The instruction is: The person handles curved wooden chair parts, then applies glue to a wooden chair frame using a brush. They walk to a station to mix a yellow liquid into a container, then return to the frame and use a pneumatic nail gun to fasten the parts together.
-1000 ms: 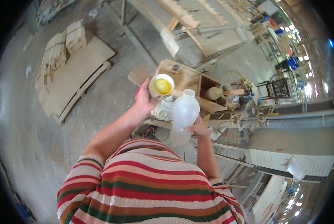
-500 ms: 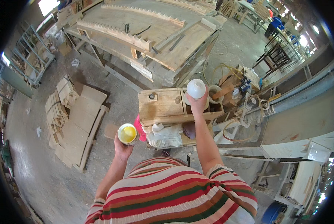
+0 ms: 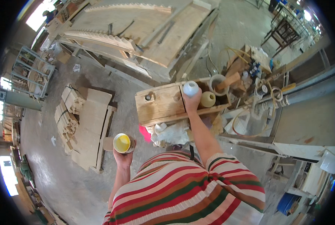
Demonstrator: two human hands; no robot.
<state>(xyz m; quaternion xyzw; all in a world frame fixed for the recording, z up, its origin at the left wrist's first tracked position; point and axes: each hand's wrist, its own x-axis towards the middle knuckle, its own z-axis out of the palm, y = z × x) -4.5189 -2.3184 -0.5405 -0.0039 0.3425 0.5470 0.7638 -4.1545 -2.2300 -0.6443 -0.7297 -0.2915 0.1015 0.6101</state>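
My left hand (image 3: pixel 123 158) is closed around a white tub (image 3: pixel 118 149) with yellow stuff inside, held out over the floor. My right hand (image 3: pixel 193 100) grips a white plastic bottle (image 3: pixel 190 88) above the right-hand compartments of a wooden box (image 3: pixel 158 110). Whether the bottle touches the box floor I cannot tell. Just right of that hand, a yellowish bottle (image 3: pixel 208 100) stands in the box. Behind it is a pale round container (image 3: pixel 217 81) with a wooden piece (image 3: pixel 229 82) sticking out.
White cloth (image 3: pixel 173 135) lies at the box's near side. Ahead stands a big wooden worktable (image 3: pixel 163 56) with scalloped strips (image 3: pixel 100 37). Bundled wood pieces (image 3: pixel 65 120) rest on cardboard (image 3: pixel 88 131) at left. Hoses and a grey pipe (image 3: pixel 310 90) run along the right.
My right hand has brought the white bottle slightly left, over the box, and the yellowish bottle now shows beside it. My left hand still holds the tub. The view has shifted a little.
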